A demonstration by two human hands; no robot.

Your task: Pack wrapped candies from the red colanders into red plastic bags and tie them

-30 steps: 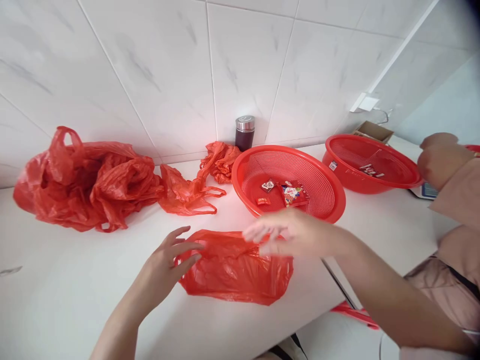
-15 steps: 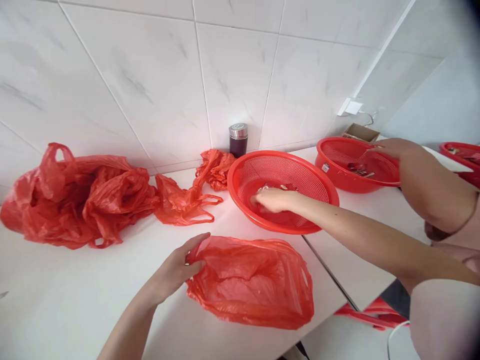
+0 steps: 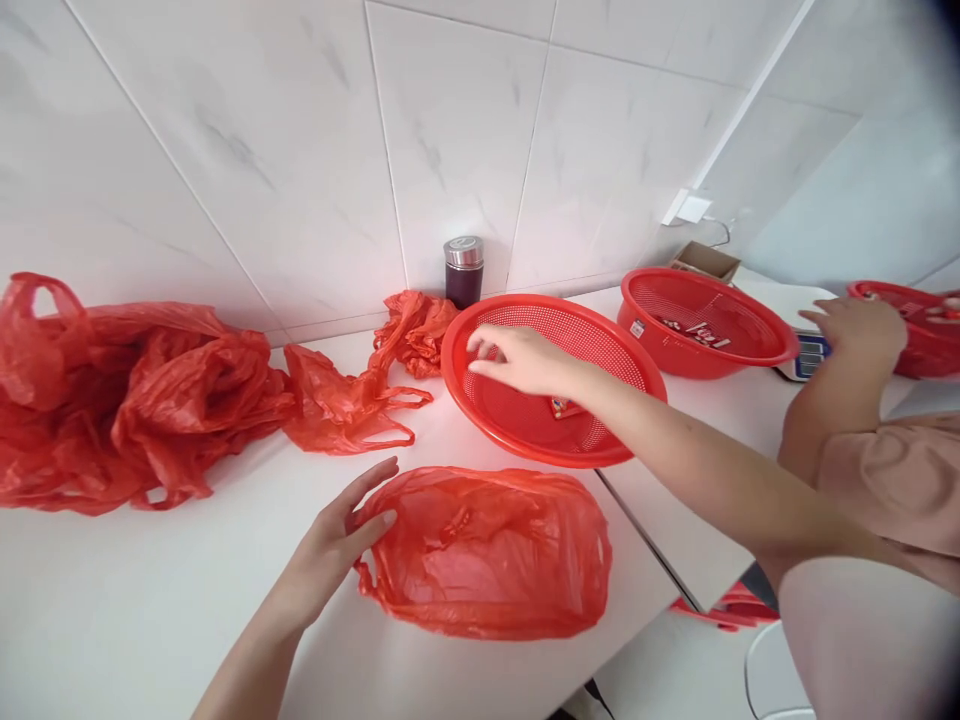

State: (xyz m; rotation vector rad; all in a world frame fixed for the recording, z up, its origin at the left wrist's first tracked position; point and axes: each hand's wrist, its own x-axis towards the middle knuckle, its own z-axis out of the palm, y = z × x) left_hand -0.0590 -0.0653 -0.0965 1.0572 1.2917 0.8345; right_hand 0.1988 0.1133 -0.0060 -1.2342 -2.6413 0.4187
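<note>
Right now the person's left hand (image 3: 337, 545) rests on the white counter (image 3: 135, 600) with fingers spread and loose, their tips touching the left edge of the flat, crinkled red plastic bag (image 3: 487, 550) but clamped on nothing. That bag lies just in front of the round red perforated plastic basket (image 3: 637, 385), its long axis running left to right across the counter, mouth edge toward the left hand.

The right hand (image 3: 517, 358) is raised over the basket's left rim, fingers curled together as if pinching something small; whether it actually holds anything cannot be told. From this hand the bag lies down and toward the person, slightly left, and the left hand is much the nearer of the two to it. One small red wrapped packet (image 3: 564, 407) shows on the basket's floor, just beside the right wrist.

Left of the basket lie a smaller crumpled red bag (image 3: 345, 400) and a large heap of red bags (image 3: 127, 400). Behind it stands a dark steel-capped flask (image 3: 463, 270). To its right sits a second red basket (image 3: 705, 320), where another person's hand (image 3: 855, 325) reaches toward a scale.
</note>
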